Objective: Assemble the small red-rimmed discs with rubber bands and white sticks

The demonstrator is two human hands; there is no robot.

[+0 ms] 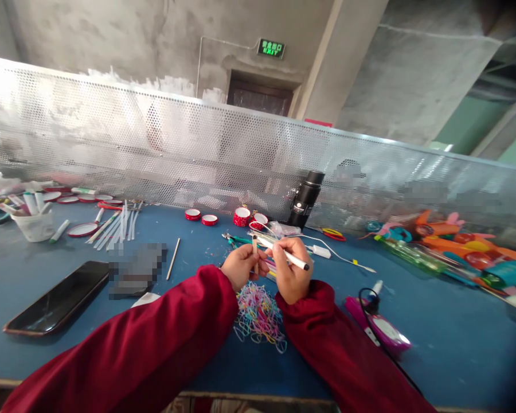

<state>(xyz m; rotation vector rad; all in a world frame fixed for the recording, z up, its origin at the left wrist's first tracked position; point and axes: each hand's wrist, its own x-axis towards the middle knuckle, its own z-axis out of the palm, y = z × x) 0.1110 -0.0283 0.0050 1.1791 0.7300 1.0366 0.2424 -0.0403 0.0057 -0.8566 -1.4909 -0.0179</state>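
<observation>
My left hand (239, 267) is closed, pinching a short, flat wooden stick (255, 245) upright between its fingers. In my right hand (293, 276) is a white marker pen (291, 257) with a black end, its other end pointing at the stick. Whether the pen touches the wood I cannot tell. Just in front of my wrists lies a tangled heap of thin pastel rubber bands (260, 315). Behind my fingers are teal-handled pliers (236, 238) and several slim coloured sticks, partly hidden by the hands.
To the left lie a phone (58, 298), a wooden stick (173, 259), clear plastic strips (116, 226) and a cup of markers (33, 225). A black bottle (306, 201) and red tins (241, 217) stand behind. At right are a purple device (382, 330) and balloons (464, 241).
</observation>
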